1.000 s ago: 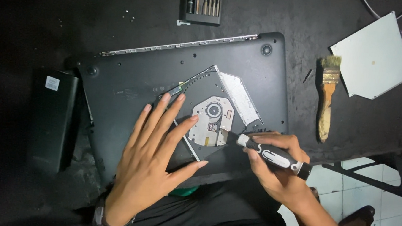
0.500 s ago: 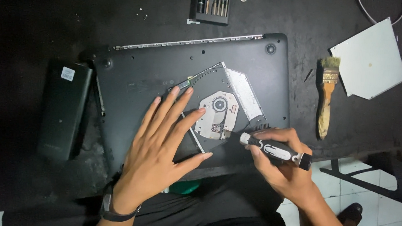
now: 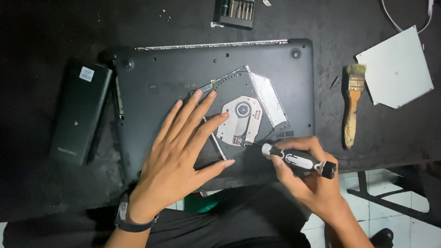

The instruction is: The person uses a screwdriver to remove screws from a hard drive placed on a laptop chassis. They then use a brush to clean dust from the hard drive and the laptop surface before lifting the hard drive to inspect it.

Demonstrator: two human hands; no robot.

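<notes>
A black laptop lies upside down on the dark table. On its base rests an opened optical drive with a silver mechanism and a round spindle. My left hand lies flat with fingers spread on the drive's left part and the laptop base. My right hand grips a black and white screwdriver, its tip pointing at the lower edge of the silver mechanism.
A black battery pack lies left of the laptop. A case of screwdriver bits sits at the top. A wooden-handled brush and a silver metal drive cover lie to the right. The table's front edge runs under my hands.
The view has shifted slightly, so everything sits further right in frame. My right hand has brought the screwdriver tip a little closer to the drive mechanism. My left hand stays flat.
</notes>
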